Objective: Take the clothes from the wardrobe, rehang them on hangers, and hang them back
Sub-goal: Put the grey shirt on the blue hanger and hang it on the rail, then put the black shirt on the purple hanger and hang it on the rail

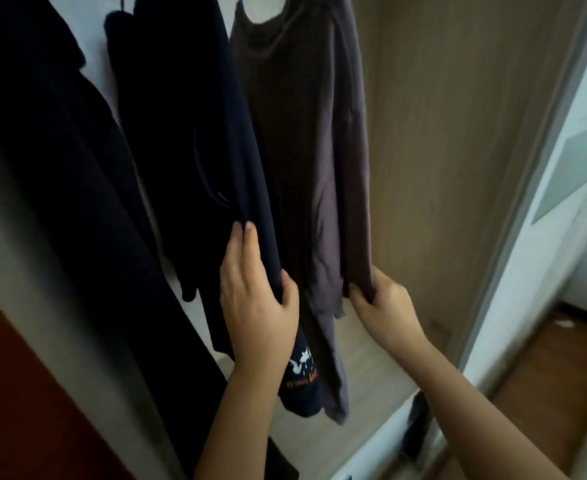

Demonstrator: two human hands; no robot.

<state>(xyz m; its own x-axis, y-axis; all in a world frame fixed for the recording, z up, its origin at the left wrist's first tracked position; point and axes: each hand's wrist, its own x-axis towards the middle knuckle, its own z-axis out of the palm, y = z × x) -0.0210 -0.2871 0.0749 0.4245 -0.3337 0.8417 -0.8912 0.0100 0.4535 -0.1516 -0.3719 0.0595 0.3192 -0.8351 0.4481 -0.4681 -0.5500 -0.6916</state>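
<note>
A grey-brown long-sleeved top (305, 140) hangs on a hanger at the right of the wardrobe. To its left hangs a navy garment (195, 133) with a white and orange print near its hem. My left hand (254, 299) grips the navy garment's right edge, thumb in front and fingers behind. My right hand (382, 303) pinches the lower edge of the grey-brown top's sleeve. Only the hanger hooks show at the top edge.
A long black coat (60, 161) hangs at the far left. The wardrobe's wooden side wall (458, 133) stands to the right, with its light floor (364, 372) below. A sliding door frame (527, 202) and wooden room flooring (555, 368) lie further right.
</note>
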